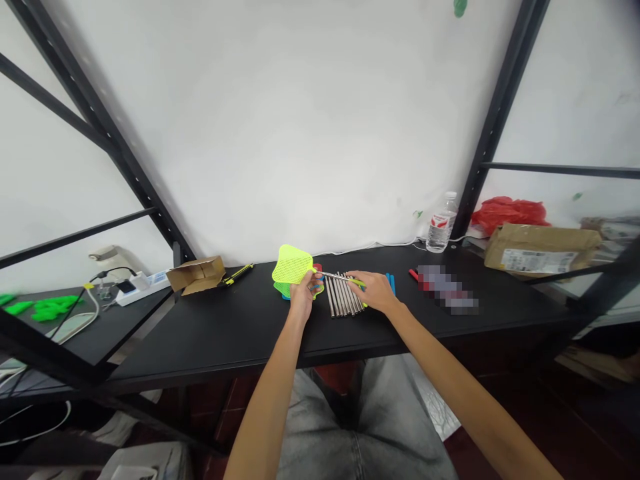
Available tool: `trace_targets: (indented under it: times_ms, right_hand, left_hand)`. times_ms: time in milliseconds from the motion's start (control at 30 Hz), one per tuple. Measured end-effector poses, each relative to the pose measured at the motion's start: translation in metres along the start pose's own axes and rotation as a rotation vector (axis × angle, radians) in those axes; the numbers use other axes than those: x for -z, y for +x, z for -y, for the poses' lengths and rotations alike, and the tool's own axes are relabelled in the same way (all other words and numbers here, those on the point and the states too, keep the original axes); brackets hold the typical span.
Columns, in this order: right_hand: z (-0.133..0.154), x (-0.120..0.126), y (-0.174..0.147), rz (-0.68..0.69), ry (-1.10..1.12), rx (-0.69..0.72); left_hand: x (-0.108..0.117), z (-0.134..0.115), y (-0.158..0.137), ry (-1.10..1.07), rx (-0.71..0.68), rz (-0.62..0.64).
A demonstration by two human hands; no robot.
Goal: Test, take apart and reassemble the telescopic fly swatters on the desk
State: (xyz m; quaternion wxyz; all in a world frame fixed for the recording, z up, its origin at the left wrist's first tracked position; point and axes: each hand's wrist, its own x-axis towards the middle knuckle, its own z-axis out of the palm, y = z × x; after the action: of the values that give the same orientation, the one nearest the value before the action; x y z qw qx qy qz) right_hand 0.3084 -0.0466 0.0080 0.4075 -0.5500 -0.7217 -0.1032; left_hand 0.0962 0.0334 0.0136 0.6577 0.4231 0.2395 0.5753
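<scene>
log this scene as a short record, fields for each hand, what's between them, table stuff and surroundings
left hand: at the neck of a neon-yellow mesh fly-swatter head
right hand: holding a lime-green handle
between hands: slim metal rod
below rod: row of metal tubes on the black table
partly hidden by yellow head: green mesh head
beyond right hand: blue handles
table left: open cardboard box
table right: clear plastic bottle
far right: red plastic bag, cardboard parcel
</scene>
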Motion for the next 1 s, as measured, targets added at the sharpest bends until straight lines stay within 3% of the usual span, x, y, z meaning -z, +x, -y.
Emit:
trace_targets:
  times_ms: [100, 233, 400, 1000]
  right_hand:
    - [-0.004, 0.001, 0.0, -0.037, -0.005, -0.036]
    - [-0.008, 0.001, 0.002, -0.057, 0.015, -0.071]
    - [-0.012, -0.002, 0.002, -0.078, 0.079, -0.138]
    - [-0.014, 0.005, -0.002, 0.016, 0.123, -0.11]
  left_hand:
    - [0.006, -0.006, 0.004, -0.127, -0.041, -0.128]
    - [0.009, -0.01, 0.004, -0.211, -0.059, -0.172]
    - [0.007, -0.009, 0.003, -0.177, -0.082, -0.14]
    - [0.012, -0.006, 0.002, 0.0, -0.088, 0.012]
